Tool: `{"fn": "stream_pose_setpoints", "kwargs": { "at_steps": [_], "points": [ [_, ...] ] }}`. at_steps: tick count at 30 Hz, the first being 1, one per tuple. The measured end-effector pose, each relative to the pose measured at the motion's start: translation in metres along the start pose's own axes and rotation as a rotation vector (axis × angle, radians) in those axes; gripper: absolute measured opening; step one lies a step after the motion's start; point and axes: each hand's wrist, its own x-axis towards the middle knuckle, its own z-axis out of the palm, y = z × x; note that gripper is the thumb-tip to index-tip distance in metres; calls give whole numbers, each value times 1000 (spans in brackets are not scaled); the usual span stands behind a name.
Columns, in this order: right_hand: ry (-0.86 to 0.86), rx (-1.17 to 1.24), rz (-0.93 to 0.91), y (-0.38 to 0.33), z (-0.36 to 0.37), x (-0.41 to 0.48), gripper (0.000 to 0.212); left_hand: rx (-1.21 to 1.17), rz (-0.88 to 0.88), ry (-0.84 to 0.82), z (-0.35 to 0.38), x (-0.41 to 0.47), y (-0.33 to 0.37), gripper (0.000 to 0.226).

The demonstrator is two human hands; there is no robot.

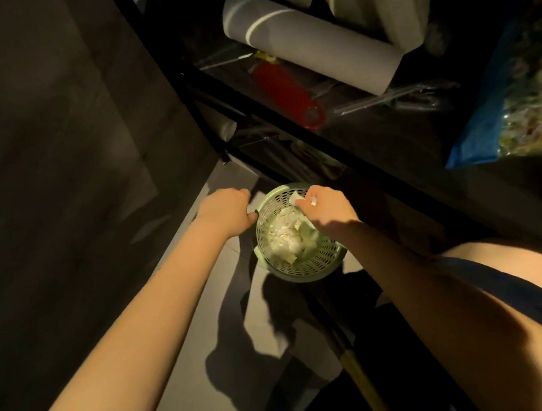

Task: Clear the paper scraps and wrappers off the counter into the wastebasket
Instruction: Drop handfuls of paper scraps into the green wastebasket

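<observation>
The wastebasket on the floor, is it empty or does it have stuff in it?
Not empty. The wastebasket holds a pile of white paper scraps reaching well up its perforated green wall, and the right hand is above it.

Dim, warm-lit scene with hard shadows

Light falls on the forearms and floor point(207, 311), throwing sharp dark shadows there; the shelves point(371, 122) and the left side sink into gloom, and lines bow at the edges. Slightly soft.
</observation>
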Motion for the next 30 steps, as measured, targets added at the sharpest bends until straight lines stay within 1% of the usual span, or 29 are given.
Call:
{"fn": "stream_pose_setpoints", "kwargs": {
  "at_steps": [3, 4, 7, 9, 10, 12, 14, 16, 19, 22, 25, 27, 30],
  "points": [
    [-20, -128, 7, -5, 11, 8, 41, 2, -1, -2, -4, -9, -9, 47],
    [-42, -156, 36, -7, 14, 10, 43, -4, 3, -2, -4, -11, -10, 47],
    [-159, -189, 116, -10, 22, 15, 42, -33, 1, -6, -2, -15, -12, 47],
    [-234, -221, 119, -10, 29, 16, 46, -54, 1, -1, 0, -17, -12, 46],
    [-240, -235, 110, -10, 32, 16, 47, -62, 5, 0, 0, -18, -11, 46],
    [-172, -249, 39, -9, 35, 17, 49, -70, 17, -11, 2, -18, -11, 46],
    [-125, -285, -47, -9, 33, 15, 63, -73, 23, -23, 3, -17, -10, 46],
    [-151, -299, -71, -7, 30, 13, 72, -76, 23, -21, 2, -16, -9, 46],
    [-212, -273, -78, -1, 24, 11, 76, -79, 23, -15, 0, -17, -5, 46],
    [-208, -274, -98, 2, 16, 9, 74, -75, 27, -23, -2, -19, 1, 46],
    [-193, -307, -120, -2, 6, 2, 67, -72, 32, -32, -4, -25, 8, 45],
    [-165, -338, -138, -5, -1, -6, 63, -66, 31, -35, -8, -31, 12, 46],
    [-103, -367, -182, -7, -12, -23, 64, -53, 26, -32, -13, -43, 16, 47]
  ]
}}
